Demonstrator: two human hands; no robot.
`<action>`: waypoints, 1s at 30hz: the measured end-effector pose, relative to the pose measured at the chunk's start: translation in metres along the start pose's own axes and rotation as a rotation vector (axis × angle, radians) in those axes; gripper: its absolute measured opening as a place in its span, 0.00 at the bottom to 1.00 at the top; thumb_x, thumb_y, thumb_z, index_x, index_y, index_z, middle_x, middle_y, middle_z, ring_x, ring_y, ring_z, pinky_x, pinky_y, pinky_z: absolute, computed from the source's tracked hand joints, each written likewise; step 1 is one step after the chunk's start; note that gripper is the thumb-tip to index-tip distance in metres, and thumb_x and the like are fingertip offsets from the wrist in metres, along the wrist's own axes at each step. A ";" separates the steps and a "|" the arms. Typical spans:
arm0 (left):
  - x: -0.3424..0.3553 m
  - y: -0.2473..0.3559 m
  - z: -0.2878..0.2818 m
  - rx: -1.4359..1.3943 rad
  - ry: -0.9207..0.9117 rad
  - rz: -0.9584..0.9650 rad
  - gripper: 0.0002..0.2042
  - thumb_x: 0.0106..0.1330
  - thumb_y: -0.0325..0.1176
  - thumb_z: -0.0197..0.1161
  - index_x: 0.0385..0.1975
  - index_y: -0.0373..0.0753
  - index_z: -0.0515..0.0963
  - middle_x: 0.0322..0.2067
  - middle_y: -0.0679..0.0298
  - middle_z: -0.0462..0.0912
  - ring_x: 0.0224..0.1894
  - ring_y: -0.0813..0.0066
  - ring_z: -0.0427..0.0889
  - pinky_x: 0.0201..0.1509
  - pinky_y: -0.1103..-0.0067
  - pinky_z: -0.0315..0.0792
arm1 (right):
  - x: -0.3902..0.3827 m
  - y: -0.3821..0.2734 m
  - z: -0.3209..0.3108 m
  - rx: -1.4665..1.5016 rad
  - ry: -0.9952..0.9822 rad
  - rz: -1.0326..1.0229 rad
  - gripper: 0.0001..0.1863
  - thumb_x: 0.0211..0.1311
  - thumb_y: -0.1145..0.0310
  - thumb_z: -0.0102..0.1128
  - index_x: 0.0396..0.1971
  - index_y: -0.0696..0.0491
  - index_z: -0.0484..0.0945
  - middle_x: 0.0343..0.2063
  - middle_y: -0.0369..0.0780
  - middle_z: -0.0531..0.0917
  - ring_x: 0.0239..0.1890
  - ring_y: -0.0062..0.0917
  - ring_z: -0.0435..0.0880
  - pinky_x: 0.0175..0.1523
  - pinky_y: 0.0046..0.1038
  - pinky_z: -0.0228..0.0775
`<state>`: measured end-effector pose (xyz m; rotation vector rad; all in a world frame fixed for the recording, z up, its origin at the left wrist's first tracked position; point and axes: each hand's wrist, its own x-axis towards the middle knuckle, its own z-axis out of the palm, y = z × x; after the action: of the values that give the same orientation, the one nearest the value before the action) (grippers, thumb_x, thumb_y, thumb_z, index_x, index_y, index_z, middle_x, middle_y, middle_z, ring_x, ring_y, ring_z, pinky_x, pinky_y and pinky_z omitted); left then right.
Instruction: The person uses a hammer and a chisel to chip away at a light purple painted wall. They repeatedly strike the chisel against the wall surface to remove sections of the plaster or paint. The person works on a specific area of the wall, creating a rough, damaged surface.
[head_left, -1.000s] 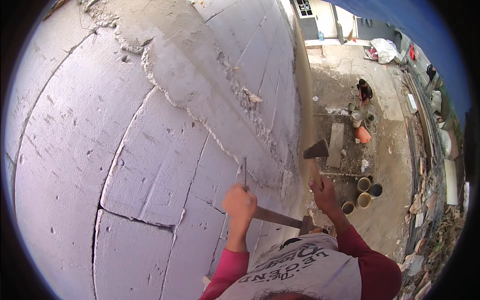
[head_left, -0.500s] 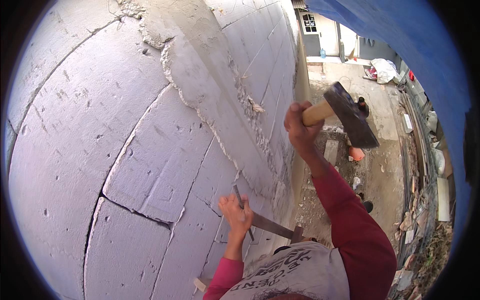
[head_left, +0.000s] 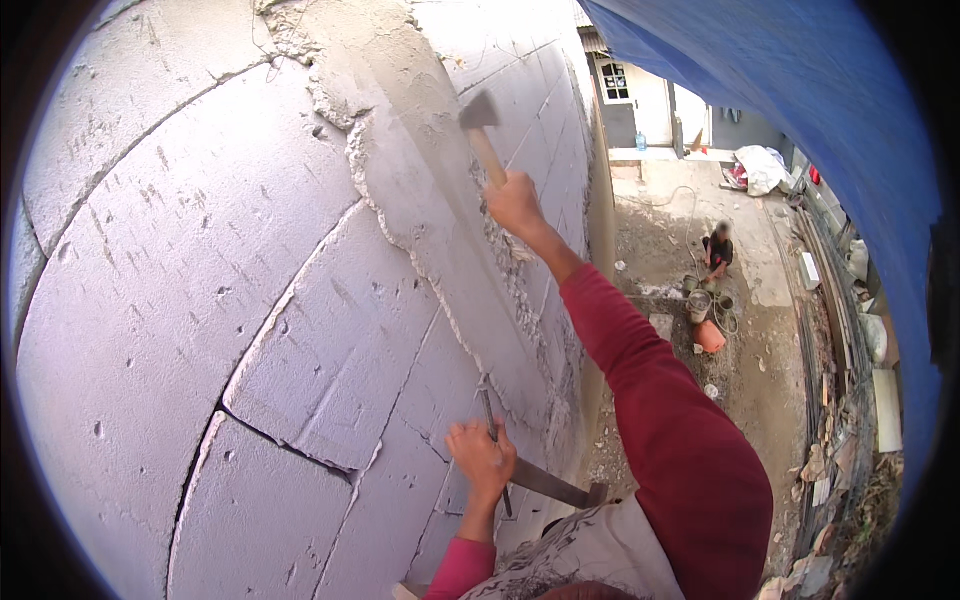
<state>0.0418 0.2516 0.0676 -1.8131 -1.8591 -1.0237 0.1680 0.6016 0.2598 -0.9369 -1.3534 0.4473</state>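
Grey block wall point(head_left: 200, 300) | left grip point(head_left: 482, 458) clenched on thin chisel point(head_left: 490, 420) | right grip point(head_left: 515, 203) clasps wooden-handled hammer point(head_left: 480, 125)

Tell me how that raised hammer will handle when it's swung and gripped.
The hammer looks head-heavy: a blocky dark head on a slim wooden handle, so it probably pulls forward. The right hand grips low on the handle, likely adding leverage. Both look rigid, unlikely to flex.

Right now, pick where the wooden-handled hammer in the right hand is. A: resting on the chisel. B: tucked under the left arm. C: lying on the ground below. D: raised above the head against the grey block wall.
D: the right hand holds the wooden-handled hammer raised high beside the grey block wall, well above the chisel in the left hand.
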 end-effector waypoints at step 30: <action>0.005 -0.008 -0.001 0.070 0.074 -0.007 0.13 0.61 0.31 0.68 0.17 0.37 0.74 0.22 0.55 0.76 0.32 0.51 0.70 0.40 0.61 0.60 | -0.019 -0.077 -0.018 0.600 0.462 -0.239 0.11 0.64 0.69 0.60 0.26 0.60 0.76 0.18 0.45 0.80 0.19 0.35 0.79 0.28 0.38 0.73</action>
<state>0.0332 0.2553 0.0701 -1.7066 -1.8356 -1.0017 0.1626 0.5371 0.3084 -0.3417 -0.8184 0.3893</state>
